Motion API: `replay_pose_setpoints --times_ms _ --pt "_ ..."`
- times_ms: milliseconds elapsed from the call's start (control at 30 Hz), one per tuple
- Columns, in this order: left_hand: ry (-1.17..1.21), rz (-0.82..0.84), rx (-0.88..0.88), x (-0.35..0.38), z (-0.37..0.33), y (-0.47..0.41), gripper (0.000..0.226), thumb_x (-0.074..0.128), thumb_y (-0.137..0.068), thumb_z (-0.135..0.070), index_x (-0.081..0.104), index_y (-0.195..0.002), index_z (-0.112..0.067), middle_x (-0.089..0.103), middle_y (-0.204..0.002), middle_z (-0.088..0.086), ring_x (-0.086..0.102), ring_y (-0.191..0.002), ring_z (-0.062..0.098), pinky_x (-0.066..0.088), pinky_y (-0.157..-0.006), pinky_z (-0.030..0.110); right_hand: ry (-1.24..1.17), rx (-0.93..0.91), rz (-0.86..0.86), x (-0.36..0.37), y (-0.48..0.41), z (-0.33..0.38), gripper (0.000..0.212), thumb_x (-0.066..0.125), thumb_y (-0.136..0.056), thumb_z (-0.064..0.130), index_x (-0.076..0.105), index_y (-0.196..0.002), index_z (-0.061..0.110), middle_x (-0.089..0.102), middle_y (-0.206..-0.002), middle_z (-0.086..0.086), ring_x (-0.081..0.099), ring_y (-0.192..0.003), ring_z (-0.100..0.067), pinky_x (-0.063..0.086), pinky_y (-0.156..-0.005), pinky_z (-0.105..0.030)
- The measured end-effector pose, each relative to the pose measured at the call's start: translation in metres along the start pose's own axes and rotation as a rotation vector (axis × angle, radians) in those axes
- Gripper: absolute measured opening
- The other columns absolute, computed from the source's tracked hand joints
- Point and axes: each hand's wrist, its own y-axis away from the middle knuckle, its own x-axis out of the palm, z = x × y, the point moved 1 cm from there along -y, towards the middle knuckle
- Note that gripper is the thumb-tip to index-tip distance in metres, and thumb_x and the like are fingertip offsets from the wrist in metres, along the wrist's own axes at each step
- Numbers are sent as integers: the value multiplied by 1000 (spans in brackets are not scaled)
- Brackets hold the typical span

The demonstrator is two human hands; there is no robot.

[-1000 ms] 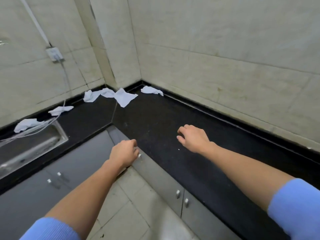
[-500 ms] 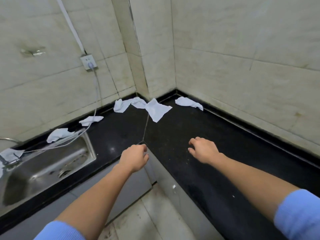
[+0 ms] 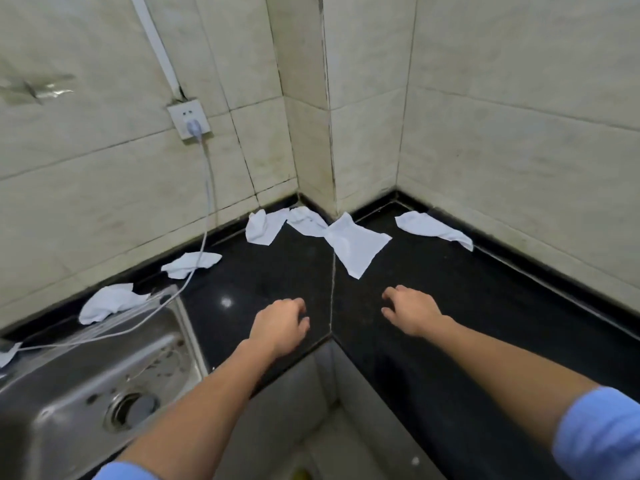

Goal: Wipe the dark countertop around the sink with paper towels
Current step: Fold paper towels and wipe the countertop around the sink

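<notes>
The dark countertop wraps around a tiled corner, with a steel sink at the lower left. Several white paper towels lie crumpled along the back edge: the largest one at the corner seam, one to its right, two to its left, and others toward the sink. My left hand hovers over the counter just left of the seam, fingers loosely curled, holding nothing. My right hand is just right of the seam, fingers loosely bent, empty, a short way below the largest towel.
A wall socket holds a plug; its white cable hangs down across the counter and over the sink's rim. Tiled walls close off the corner behind. Grey cabinets and floor tiles lie below the counter's inner corner.
The view has swung left and closer to the corner, bringing the sink into view. Both hands have moved forward over the counter toward the towels; neither has taken hold of anything.
</notes>
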Motion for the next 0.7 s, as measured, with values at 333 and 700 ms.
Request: replay_pose_setpoints --times_ms 333,700 --pt "64 138 57 4 95 -124 22 50 -91 -36 59 -105 -22 65 -106 0 59 -97 22 48 -79 36 -100 138 91 26 -104 45 41 48 -94 42 50 -130 23 55 -124 -3 57 -110 -26 48 -87 -37" --pt "140 351 -83 66 125 -182 20 51 -93 -34 59 -108 -22 65 -100 -3 60 -85 14 50 -71 31 -179 220 110 58 -255 25 50 54 -90 36 42 -135 17 43 -132 -10 44 -120 -31 46 -91 -44"
